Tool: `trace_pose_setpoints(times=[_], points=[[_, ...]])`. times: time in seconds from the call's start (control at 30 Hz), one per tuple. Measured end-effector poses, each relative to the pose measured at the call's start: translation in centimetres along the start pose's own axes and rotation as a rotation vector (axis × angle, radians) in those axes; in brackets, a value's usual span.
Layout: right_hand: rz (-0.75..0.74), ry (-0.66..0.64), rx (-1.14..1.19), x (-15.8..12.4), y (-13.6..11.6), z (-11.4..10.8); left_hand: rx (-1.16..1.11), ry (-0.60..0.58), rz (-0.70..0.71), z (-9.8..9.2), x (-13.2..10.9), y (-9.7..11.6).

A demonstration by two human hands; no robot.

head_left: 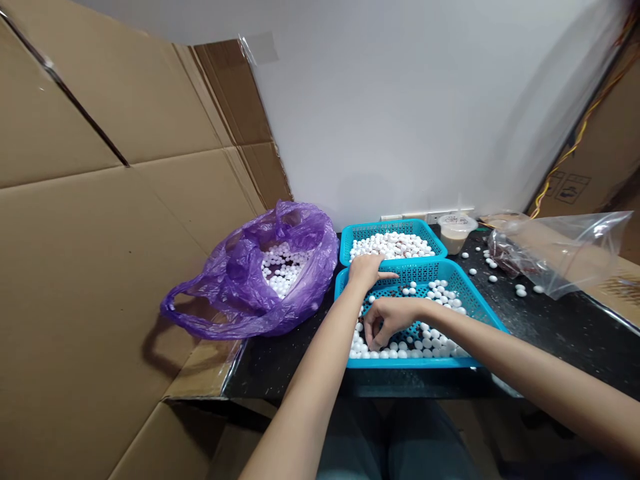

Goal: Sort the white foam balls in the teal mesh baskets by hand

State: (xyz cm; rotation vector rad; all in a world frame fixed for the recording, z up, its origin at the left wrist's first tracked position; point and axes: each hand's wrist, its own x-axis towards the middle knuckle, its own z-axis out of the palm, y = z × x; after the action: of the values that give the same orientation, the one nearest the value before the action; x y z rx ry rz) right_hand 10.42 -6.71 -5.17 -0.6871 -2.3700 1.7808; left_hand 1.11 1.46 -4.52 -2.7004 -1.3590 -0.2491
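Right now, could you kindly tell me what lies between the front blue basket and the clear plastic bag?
In the head view, loose white balls lie there on the black tabletop.

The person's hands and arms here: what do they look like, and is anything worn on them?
The left hand and right hand are bare, with no gloves. The left forearm and right forearm are bare too, with no sleeves in view. No watch, bracelet or ring can be seen.

- On table [560, 340]: two baskets, one directly behind the other
- In front basket [480, 313] and rear basket [385, 229]: balls [390, 245]
- Left of both: plastic bag [240, 280], more balls inside
- Right of rear basket: lidded tub [456, 233]
- Farther right: clear bag [560, 253], loose balls [493, 279] on table beside it
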Motion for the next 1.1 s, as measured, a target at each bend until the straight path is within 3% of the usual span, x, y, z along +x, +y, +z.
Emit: trace_pose_setpoints(times=[1.1], points=[[0.079,0.019,-0.098,-0.21,-0.23,-0.32,0.004,0.007,0.006,0.3,0.08,-0.23]])
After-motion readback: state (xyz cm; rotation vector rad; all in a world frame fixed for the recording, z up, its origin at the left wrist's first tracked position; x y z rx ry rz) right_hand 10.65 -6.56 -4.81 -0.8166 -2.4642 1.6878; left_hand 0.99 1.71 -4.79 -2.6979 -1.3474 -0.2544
